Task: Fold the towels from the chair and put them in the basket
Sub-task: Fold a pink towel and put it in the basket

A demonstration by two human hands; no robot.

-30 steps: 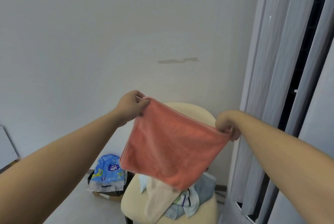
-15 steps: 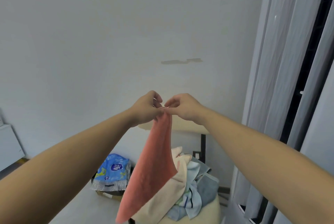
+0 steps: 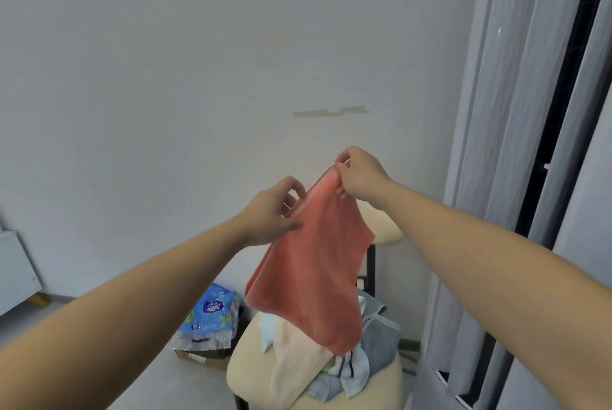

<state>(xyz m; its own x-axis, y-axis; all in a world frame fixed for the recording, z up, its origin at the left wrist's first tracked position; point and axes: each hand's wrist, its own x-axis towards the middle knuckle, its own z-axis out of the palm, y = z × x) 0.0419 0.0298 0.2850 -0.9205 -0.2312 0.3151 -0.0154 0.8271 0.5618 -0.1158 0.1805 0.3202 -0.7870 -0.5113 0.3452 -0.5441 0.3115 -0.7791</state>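
Observation:
A coral-pink towel [image 3: 314, 270] hangs doubled over in the air in front of me. My right hand [image 3: 359, 176] pinches its top corners. My left hand [image 3: 275, 211] holds the towel's left edge a little lower, thumb on the cloth. Below it stands a cream chair [image 3: 246, 373] with a pile of towels [image 3: 334, 360] on its seat: a pale peach one, a grey one and a white striped one. The chair's back [image 3: 385, 227] shows behind the pink towel. No basket is in view.
A blue printed packet [image 3: 212, 310] sits on a box on the floor, left of the chair. Grey curtains [image 3: 503, 144] hang at the right. A plain white wall is straight ahead. A white unit [image 3: 15, 270] stands at the far left.
The towel was spread wide between both hands, then its top corners were brought together. Now my right hand holds the joined corners higher and my left hand has slid down the edge.

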